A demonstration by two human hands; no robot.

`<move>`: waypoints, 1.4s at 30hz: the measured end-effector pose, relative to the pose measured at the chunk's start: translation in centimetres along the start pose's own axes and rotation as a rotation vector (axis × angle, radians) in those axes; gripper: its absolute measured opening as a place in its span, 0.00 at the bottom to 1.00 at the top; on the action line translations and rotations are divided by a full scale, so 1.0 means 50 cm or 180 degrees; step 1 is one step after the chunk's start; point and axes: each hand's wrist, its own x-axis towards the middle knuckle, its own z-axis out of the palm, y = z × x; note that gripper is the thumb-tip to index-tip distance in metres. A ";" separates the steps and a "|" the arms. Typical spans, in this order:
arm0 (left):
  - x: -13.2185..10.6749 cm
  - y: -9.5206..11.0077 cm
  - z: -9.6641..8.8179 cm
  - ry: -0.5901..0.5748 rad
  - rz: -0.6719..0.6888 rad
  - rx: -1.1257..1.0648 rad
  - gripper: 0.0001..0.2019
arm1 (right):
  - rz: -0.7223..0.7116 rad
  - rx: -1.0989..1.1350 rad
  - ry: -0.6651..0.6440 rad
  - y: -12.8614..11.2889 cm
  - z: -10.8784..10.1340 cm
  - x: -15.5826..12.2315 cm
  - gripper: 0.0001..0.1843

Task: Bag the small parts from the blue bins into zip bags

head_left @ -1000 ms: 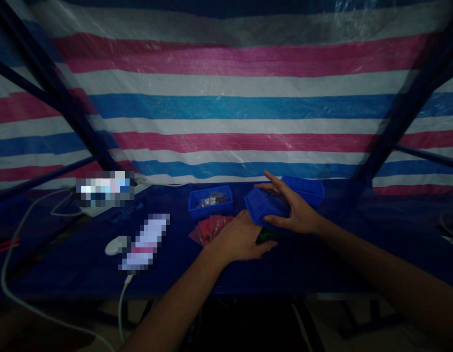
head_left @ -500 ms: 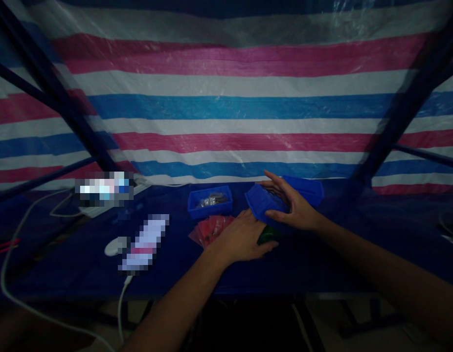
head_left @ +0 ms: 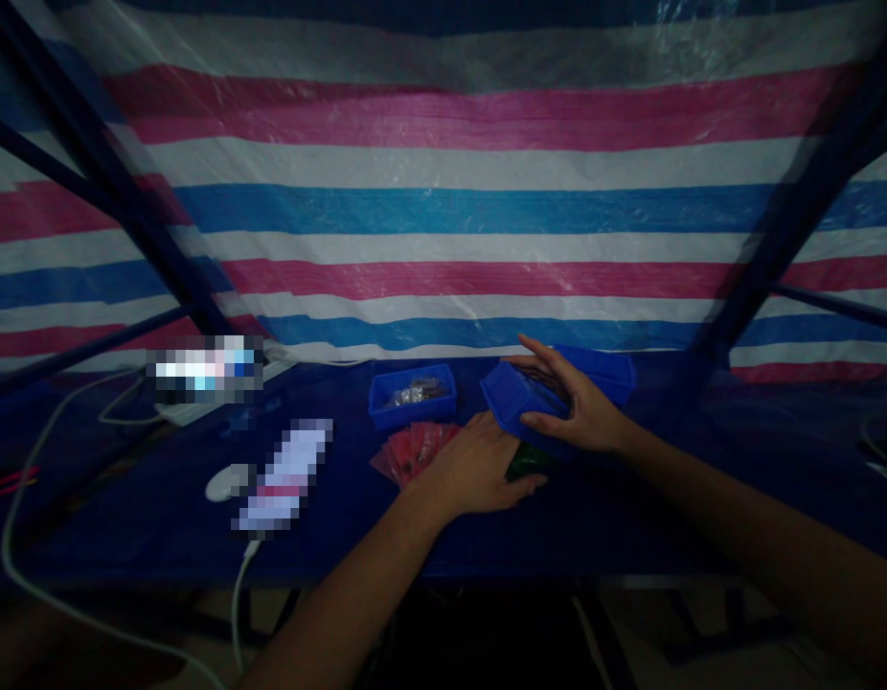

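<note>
In the head view my right hand grips a small blue plastic bin, thumb on the near side and fingers over the far side. The bin is tilted, and its contents are hidden. My left hand lies palm down just in front of it, fingers stretched out under the bin's edge and thumb spread to the right. Red plastic bags fan out to the left of this hand. Something green shows between its thumb and fingers, too dark to make out.
A second blue bin with small shiny packets stands behind the red bags, and another blue bin is behind my right hand. On the left lie a blurred-out phone with a cable, a round white object and a power strip.
</note>
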 end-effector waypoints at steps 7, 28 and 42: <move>0.000 -0.003 0.001 -0.0017 0.0022 -0.0005 0.39 | -0.0007 -0.0288 0.0015 -0.019 -0.019 0.003 0.56; 0.004 0.001 0.005 -0.0044 0.0019 0.0126 0.33 | -0.0023 -0.0032 -0.0073 -0.010 0.005 0.000 0.54; 0.002 -0.006 0.014 0.0061 0.0204 0.0221 0.33 | -0.0071 -0.0105 -0.0121 -0.016 0.011 0.000 0.54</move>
